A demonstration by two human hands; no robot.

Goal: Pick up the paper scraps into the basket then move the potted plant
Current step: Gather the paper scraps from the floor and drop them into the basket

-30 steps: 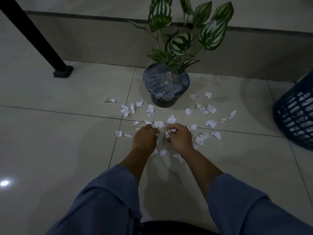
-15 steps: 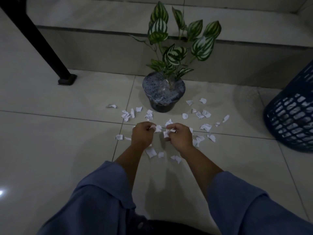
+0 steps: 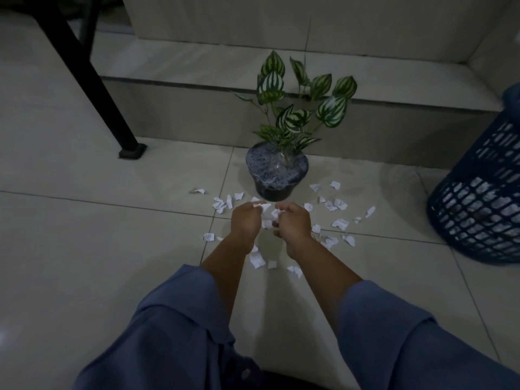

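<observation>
Several white paper scraps [image 3: 340,223] lie scattered on the tiled floor in front of a potted plant [image 3: 277,171] with striped green leaves in a dark pot. My left hand [image 3: 244,220] and my right hand [image 3: 292,222] hover side by side just above the floor, in front of the pot. Each hand is closed around white scraps, and some paper shows between them. A dark blue lattice basket [image 3: 481,198] stands at the right edge, with paper visible through its wall.
A black furniture leg [image 3: 92,80] slants down to a foot at the left, behind the scraps. A low tiled step [image 3: 197,108] runs along the back behind the plant. My blue sleeves fill the bottom of the view.
Both hands have lifted off the floor with scraps gathered in them. The camera has risen and tilted back, so the plant and basket sit lower in view.
</observation>
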